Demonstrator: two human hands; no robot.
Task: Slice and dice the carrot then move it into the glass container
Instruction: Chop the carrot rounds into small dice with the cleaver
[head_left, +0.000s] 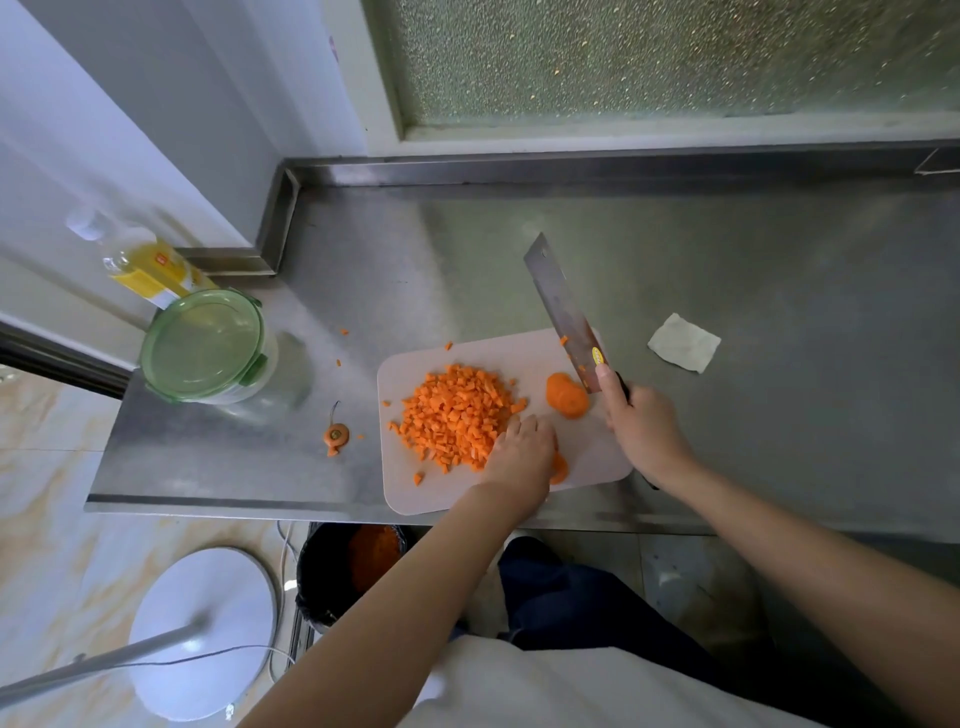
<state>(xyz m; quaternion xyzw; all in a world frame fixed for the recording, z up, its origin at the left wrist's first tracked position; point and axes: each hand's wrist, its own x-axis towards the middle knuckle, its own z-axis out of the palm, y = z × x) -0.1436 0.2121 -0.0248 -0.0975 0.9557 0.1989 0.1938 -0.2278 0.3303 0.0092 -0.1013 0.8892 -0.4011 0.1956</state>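
Past the white shirt (571, 686), left grip (519, 452) hides carrot slices (560, 469) (hold unclear); right grip (644, 426) clenches the cleaver (563, 312).

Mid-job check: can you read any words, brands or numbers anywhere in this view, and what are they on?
No text here can be read.
Yellow label on the bottle: print and a red mark, too blurred to read.
Yellow oval sticker on the knife blade: markings too small to read.
Nothing else shows any lettering.
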